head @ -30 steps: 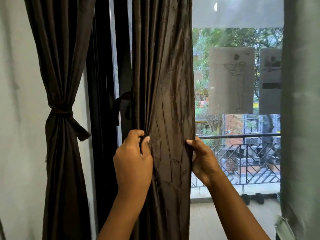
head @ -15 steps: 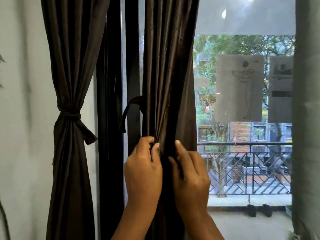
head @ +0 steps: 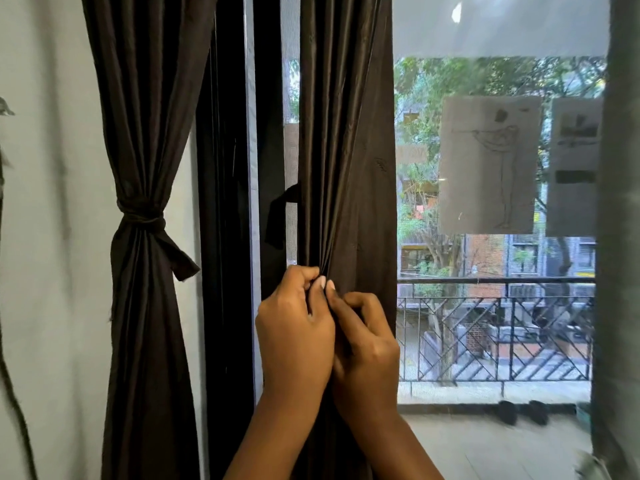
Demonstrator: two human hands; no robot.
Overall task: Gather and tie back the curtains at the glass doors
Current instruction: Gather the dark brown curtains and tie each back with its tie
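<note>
A dark brown curtain (head: 346, 150) hangs in the middle, in front of the glass door (head: 491, 258). My left hand (head: 294, 330) and my right hand (head: 367, 344) press together on it at waist height, both pinching its folds into a bunch. A loose fabric tie strap (head: 278, 216) dangles at the curtain's left edge, above my hands. At the left, a second dark curtain (head: 145, 98) is gathered and knotted with its own tie (head: 145, 216).
A dark door frame (head: 225, 237) stands between the two curtains. A white wall (head: 41, 271) is at the left. Paper sheets (head: 488, 164) are stuck on the glass. A grey curtain (head: 620, 237) hangs at the right edge. Beyond the glass is a balcony railing (head: 495, 327).
My right hand moved left from the curtain's right edge and met my left hand, drawing the spread fabric into a narrow bunch. The view shifted slightly left.
</note>
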